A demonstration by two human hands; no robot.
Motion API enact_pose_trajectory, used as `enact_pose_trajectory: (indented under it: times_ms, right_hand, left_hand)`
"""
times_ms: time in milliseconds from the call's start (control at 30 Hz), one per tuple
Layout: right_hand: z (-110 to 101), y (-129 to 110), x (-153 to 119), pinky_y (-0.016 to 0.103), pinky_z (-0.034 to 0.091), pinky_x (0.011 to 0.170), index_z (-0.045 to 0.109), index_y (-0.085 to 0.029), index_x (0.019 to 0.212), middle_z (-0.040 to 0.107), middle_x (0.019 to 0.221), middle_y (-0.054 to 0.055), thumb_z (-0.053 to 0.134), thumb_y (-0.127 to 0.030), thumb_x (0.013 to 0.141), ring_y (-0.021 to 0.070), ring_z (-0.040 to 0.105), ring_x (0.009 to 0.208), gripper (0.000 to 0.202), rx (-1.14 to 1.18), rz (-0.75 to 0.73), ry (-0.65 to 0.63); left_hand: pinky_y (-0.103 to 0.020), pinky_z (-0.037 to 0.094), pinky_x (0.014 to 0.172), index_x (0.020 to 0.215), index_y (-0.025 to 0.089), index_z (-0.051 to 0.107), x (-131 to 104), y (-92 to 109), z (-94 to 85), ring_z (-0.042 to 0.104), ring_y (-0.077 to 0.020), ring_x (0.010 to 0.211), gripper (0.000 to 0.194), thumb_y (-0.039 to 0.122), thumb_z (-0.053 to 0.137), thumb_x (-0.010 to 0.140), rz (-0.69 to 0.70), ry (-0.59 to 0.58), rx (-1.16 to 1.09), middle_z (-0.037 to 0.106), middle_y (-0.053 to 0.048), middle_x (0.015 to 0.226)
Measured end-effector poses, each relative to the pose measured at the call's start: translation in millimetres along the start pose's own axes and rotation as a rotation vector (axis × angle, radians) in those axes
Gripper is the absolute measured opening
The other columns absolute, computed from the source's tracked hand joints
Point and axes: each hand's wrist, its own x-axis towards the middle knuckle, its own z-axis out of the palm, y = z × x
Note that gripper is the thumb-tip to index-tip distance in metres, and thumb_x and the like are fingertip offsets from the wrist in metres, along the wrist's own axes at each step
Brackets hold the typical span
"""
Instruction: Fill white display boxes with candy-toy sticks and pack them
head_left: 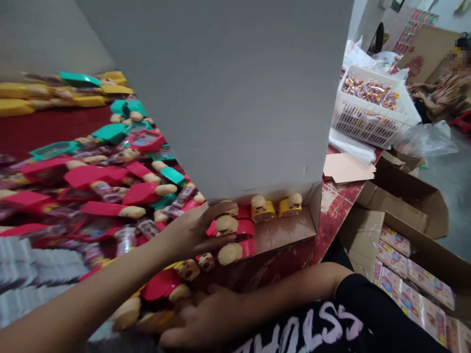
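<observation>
Far left, yellow toys (16,108) lie in rows at the rear of the red worktop (47,130); white stacks (40,264) stand at the near side. Next, red toys (95,176) and green toys (110,133) lie in a loose pile. Left hand (195,228): fingers parted, laid over the toys at the left end of the box (285,230). Right hand (211,314): lowered in front of the box, fingers at loose toys on the near side. Owing to blur, it cannot be confirmed whether either grip is closed on a toy. The box contains three red toys at its left end and two yellow toys along the rear wall, heads up. A grey panel (228,98) rises behind them. Right of the box: pale card (348,168); a white crate (340,110) holding wrapped sweets (368,93); a floor-level carton (419,201) with printed packs (393,257); and, at far right, a seated person (445,98).
</observation>
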Motion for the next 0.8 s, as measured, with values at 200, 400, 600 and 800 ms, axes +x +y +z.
enact_pose_trajectory:
  times_ms: [200, 400, 600, 800]
  right_hand:
    - [-15, 5, -15, 0.039, 0.054, 0.063, 0.057, -0.022, 0.120, 0.064, 0.099, 0.012, 0.034, -0.026, 0.099, 0.0250, 0.066, 0.083, 0.031, 0.096, 0.132, -0.135]
    - [-53, 22, -30, 0.029, 0.050, 0.047, 0.055, -0.015, 0.114, 0.062, 0.099, 0.011, 0.064, -0.043, 0.082, 0.0231, 0.065, 0.075, 0.043, 0.311, 0.163, -0.318]
    - [-103, 39, -57, 0.022, 0.047, 0.059, 0.060, -0.017, 0.090, 0.066, 0.084, 0.002, 0.072, -0.041, 0.072, 0.0152, 0.062, 0.076, 0.033, 0.559, 0.205, -0.013]
    - [-140, 51, -90, 0.017, 0.046, 0.056, 0.048, -0.019, 0.080, 0.056, 0.072, -0.002, 0.052, -0.029, 0.085, 0.0076, 0.053, 0.062, 0.012, 1.027, 0.219, 0.466]
  left_hand:
    - [-0.024, 0.048, 0.061, 0.124, 0.018, 0.035, 4, 3, -4.2, 0.063, -0.0169, 0.073, 0.033, 0.037, 0.040, 0.098, 0.032, 0.017, -0.012, 0.063, -0.011, 0.097]
    - [-0.023, 0.047, 0.059, 0.124, 0.017, 0.034, 8, 7, -7.3, 0.062, -0.0158, 0.069, 0.035, 0.042, 0.033, 0.100, 0.058, 0.056, 0.003, 0.063, -0.010, 0.092]
    - [-0.023, 0.048, 0.059, 0.122, 0.016, 0.035, 8, 6, -7.0, 0.063, -0.0160, 0.070, 0.034, 0.042, 0.032, 0.100, 0.063, 0.053, 0.020, 0.064, -0.012, 0.094]
    - [-0.023, 0.047, 0.058, 0.123, 0.018, 0.037, 8, 6, -6.2, 0.064, -0.0163, 0.069, 0.034, 0.042, 0.034, 0.099, 0.058, 0.059, 0.007, 0.066, -0.010, 0.094]
